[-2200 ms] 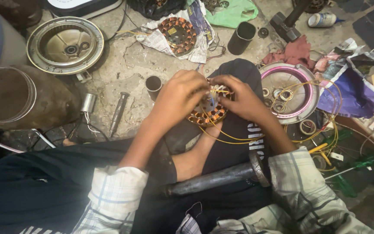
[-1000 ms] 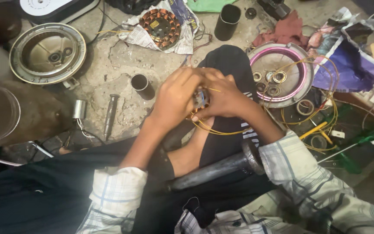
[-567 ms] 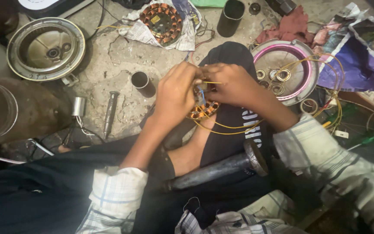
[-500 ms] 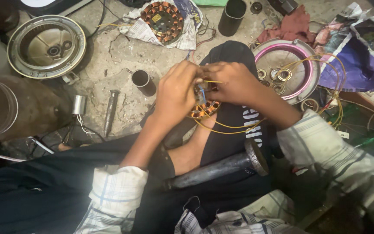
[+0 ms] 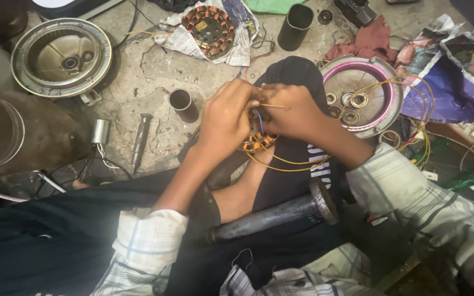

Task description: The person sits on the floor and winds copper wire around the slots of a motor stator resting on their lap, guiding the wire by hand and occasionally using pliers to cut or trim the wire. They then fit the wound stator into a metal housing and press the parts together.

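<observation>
Copper-wound stator (image 5: pixel 258 140) between both hands' closed fingers (image 5: pixel 246 104).

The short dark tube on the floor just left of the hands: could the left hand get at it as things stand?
Probably yes. The short dark tube stands in the open beside the left hand, nothing between them. But that hand and the right hand both grip the copper-wound stator, so it must let go first.

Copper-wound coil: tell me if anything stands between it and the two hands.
Nothing visible does. The left hand and right hand both grip the copper-wound coil directly, held above the knee; thin yellow wires trail from it.
</observation>
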A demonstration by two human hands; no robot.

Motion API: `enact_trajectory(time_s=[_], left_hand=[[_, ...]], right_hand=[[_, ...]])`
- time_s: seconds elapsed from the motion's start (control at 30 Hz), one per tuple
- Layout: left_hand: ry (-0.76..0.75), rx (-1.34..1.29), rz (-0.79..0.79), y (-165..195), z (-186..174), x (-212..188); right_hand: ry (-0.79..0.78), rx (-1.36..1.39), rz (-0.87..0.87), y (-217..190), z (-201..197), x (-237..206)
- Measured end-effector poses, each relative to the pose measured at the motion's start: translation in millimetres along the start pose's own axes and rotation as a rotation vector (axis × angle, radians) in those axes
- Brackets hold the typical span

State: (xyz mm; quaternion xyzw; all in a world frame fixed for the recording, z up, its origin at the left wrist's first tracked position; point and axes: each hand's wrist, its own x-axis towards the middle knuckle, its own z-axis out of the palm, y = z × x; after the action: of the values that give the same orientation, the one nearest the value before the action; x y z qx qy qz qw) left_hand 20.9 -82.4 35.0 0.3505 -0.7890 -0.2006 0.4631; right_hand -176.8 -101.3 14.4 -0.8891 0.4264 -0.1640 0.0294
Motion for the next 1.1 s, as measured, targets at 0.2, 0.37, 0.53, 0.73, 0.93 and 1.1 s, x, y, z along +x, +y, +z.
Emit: enact_trajectory(time_s=[0.2,0.37,0.53,0.73,0.93,1.1], left_hand=[[0.009,-0.03,-0.022,2.1,-1.8,1.0],[0.047,-0.098,-0.071,1.0,0.8,-0.9],[0.109,-0.214,-0.177,-3.9,6.4,-0.7],[0.149,-0.342,-0.361,-7.9,12.9,-0.5],[0.087,-0.413,-0.363,-7.5,8.2,0.4],[0.024,-0.329,-0.146,2.7,-4.3,3.7]], right_hand=[[-0.017,-0.018,-0.089,2.3,3.7,-2.4],[-0.026,-0.078,-0.107,2.3,11.4,-4.3],[0.084,-0.039,-0.061,-6.3,9.6,-8.9],[-0.082,0.2,0.012,6.7,-13.3,-8.0],[-0.316,0.391,0.239,16.9,-19.7,-8.3],[-0.235,0.326,0.139,19.4,-17.8,-10.3]])
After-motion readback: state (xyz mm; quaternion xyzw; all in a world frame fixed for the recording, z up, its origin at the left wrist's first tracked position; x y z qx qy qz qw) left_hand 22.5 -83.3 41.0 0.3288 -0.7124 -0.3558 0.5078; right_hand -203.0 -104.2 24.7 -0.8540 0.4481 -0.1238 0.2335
